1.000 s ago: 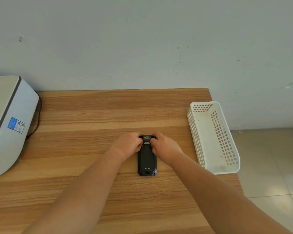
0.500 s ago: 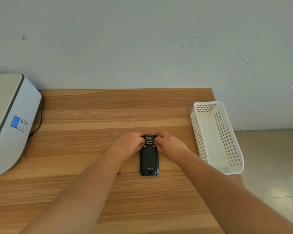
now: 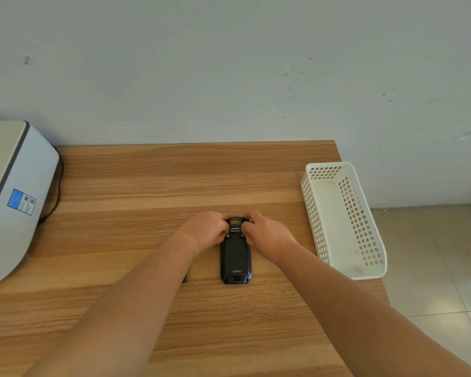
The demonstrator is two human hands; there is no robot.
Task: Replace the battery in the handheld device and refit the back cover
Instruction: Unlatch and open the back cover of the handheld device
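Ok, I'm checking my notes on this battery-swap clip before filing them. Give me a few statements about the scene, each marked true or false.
1. The handheld device lies back-up on the wooden table. True.
2. The left hand and the right hand both grip the device's far end. True.
3. The white basket sits left of the device. False: it sits to the right, at the table's edge.
4. The basket holds a spare battery. False: nothing shows inside it.

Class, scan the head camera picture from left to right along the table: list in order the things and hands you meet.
Grey-and-white machine with a blue label → left hand → black handheld device lying back-up on the wooden table → right hand → white perforated plastic basket.
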